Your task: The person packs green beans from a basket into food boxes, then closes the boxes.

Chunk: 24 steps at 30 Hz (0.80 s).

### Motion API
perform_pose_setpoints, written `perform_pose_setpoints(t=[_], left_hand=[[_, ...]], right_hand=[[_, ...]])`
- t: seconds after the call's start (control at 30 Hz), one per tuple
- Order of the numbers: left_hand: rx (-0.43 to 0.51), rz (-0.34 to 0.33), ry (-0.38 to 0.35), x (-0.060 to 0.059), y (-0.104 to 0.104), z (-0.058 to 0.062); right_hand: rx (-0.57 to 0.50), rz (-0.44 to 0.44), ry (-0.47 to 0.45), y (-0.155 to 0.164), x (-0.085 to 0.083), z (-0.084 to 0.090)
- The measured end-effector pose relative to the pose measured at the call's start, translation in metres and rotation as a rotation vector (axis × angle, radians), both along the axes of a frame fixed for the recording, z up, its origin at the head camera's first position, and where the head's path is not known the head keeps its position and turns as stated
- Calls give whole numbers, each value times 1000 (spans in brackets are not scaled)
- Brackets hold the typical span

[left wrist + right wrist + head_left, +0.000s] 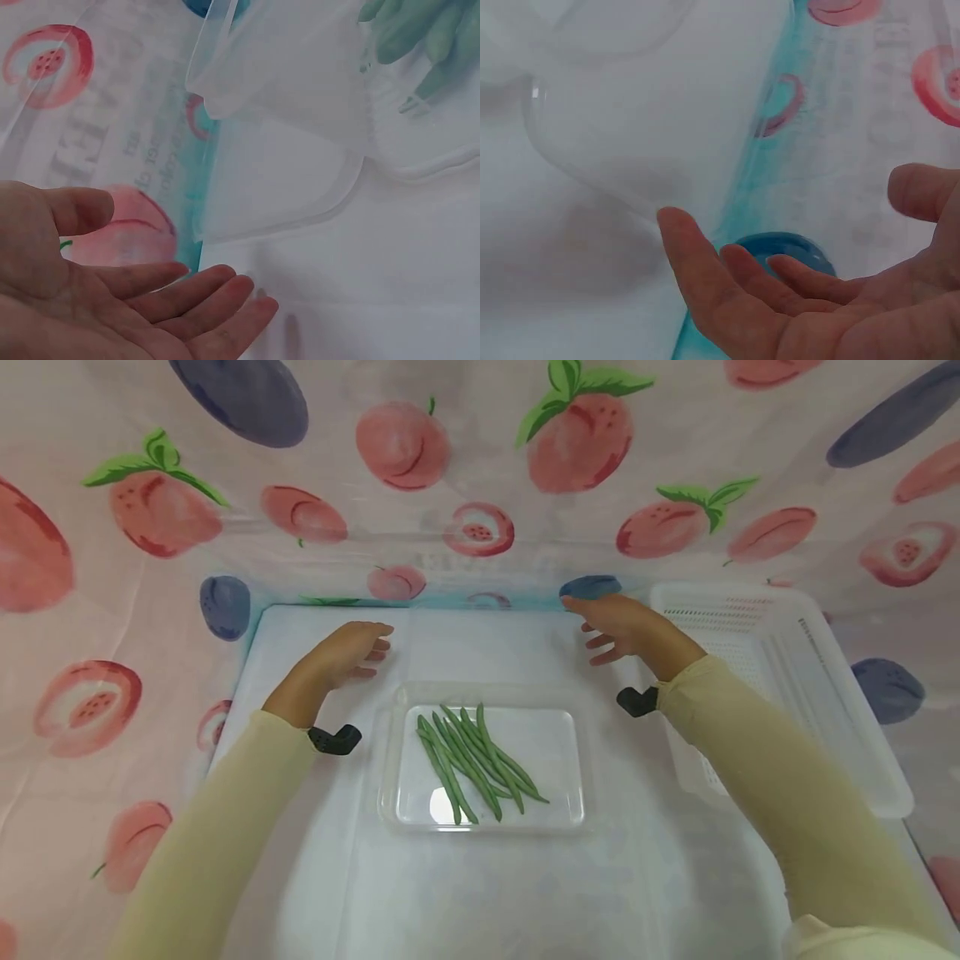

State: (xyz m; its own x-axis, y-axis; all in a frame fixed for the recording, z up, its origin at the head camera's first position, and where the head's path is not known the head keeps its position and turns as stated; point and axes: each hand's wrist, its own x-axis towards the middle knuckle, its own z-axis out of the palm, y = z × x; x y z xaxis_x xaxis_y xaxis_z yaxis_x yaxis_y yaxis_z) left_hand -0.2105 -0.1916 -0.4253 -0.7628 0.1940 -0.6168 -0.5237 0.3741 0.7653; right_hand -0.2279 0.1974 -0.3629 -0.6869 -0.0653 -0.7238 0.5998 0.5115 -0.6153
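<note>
Several green beans [476, 760] lie in a loose bundle inside a clear plastic container [551, 735] on the white table. Up and left of the container is my left hand [347, 653], its fingers extended and apart from it. My right hand [624, 625] hovers at the upper right, fingers spread and holding nothing. In the left wrist view, the palm of the left hand [150, 292] is bare, with part of the container [292, 82] and the beans [427, 34] beyond it. The right wrist view shows the right hand [802, 307] with relaxed fingers beside clear plastic [630, 127].
A white perforated plastic basket [840, 693] stands on the right, partly behind the right forearm. Fruit-printed cloth [315, 568] hangs at the back and sides of the white table [480, 902]. Each wrist carries a small black device [336, 740].
</note>
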Motion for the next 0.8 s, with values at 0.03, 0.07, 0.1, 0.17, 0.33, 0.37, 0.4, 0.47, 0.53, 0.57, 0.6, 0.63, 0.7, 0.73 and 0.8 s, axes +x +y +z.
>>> perform_pose_setpoints(t=[0.03, 0.07, 0.1, 0.17, 0.33, 0.37, 0.4, 0.47, 0.53, 0.57, 0.6, 0.63, 0.7, 0.73, 0.8], left_hand=[[8, 9, -14, -3, 2, 0], [10, 15, -24, -5, 3, 0], [17, 20, -32, -8, 4, -1], [27, 36, -45, -13, 8, -3], [51, 72, -64, -21, 14, -8], [56, 78, -67, -22, 16, -8], [62, 86, -72, -23, 17, -9], [76, 106, -85, -25, 19, -9], [94, 127, -102, -27, 20, -9], [104, 137, -111, -27, 21, -9], [113, 145, -117, -27, 21, -8], [124, 151, -123, -27, 22, -8], [146, 157, -131, -27, 22, -7], [158, 159, -135, -27, 23, -7], [173, 159, -139, -27, 23, -7]], right_hand=[[-11, -11, -5, -2, -3, -3], [-17, -24, -9, -3, -6, -7], [-24, -37, -15, -4, -8, -11], [-40, -71, -30, -5, -13, -19], [-20, -137, -58, -9, -20, -36], [-12, -145, -61, -10, -20, -38], [-6, -157, -66, -10, -20, -39], [0, -170, -70, -11, -21, -41], [-2, -178, -75, -11, -21, -42], [-4, -178, -75, -11, -21, -42], [-4, -175, -76, -11, -22, -43], [-6, -167, -78, -11, -22, -43], [-9, -160, -83, -11, -23, -45], [-12, -159, -87, -11, -23, -46], [-18, -156, -94, -10, -24, -47]])
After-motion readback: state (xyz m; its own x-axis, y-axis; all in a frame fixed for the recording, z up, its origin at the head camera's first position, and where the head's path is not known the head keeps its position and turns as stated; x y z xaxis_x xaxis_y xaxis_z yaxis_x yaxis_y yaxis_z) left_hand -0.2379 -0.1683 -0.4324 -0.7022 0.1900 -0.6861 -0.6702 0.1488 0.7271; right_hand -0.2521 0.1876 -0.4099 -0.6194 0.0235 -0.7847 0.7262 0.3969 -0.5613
